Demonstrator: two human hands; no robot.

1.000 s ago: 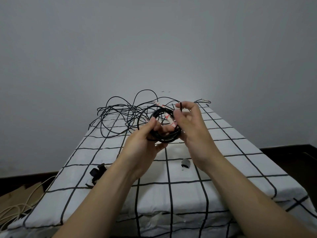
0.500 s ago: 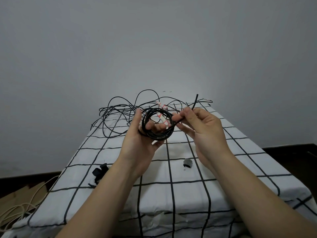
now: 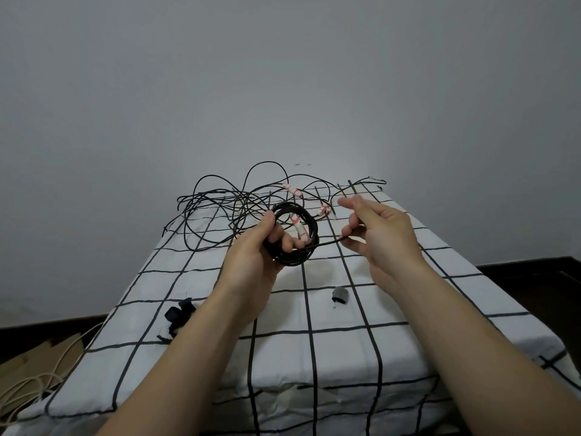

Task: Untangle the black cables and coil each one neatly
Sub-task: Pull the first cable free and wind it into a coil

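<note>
My left hand (image 3: 251, 256) grips a round coil of black cable (image 3: 309, 247) with a white and red label on it, held above the checked bed cover (image 3: 393, 309). The coil's loose end (image 3: 330, 242) runs right to my right hand (image 3: 383, 237), which pinches it between thumb and fingers. Behind the hands, a loose tangle of black cables (image 3: 226, 202) with white and red tags (image 3: 292, 190) spreads over the far end of the cover.
A small grey strap roll (image 3: 339, 295) lies on the cover near my right forearm. Black straps (image 3: 177, 314) lie by my left forearm. A cardboard piece (image 3: 34, 357) and pale cord (image 3: 28, 385) are on the floor at the left. A grey wall stands behind.
My right hand has pulled the cable end out of the coil and moved right, away from my left hand. The coil has dropped slightly lower in my left hand.
</note>
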